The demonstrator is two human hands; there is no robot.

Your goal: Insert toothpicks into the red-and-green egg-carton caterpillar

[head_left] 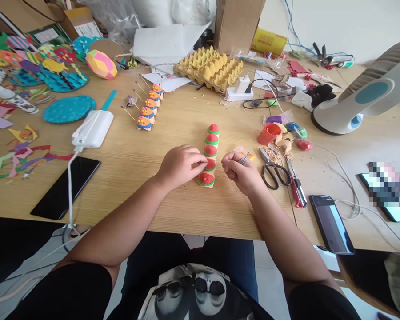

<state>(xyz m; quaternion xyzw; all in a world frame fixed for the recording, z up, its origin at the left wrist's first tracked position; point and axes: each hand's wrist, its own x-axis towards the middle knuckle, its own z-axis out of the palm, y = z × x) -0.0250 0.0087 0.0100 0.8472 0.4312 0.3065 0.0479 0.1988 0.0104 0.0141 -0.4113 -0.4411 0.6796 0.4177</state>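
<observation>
My left hand (180, 165) is curled, fingertips pinching the side of a row of five red-and-green painted egg-carton cups (210, 153), a caterpillar shape lying at the middle of the light wooden table (173, 209), seemingly to steady it. My right hand (240, 171), loosely fisted just right of it, holds a thin blue-tipped stick (245, 158). Black-handled scissors (274, 171) lie close on the right, within reach. Farther left stands a similar orange-and-blue cup row (149, 107). I can read no writing anywhere.

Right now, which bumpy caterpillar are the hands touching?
The red-and-green caterpillar between the left hand and right hand. The orange-and-blue caterpillar sits farther back, untouched.
</observation>
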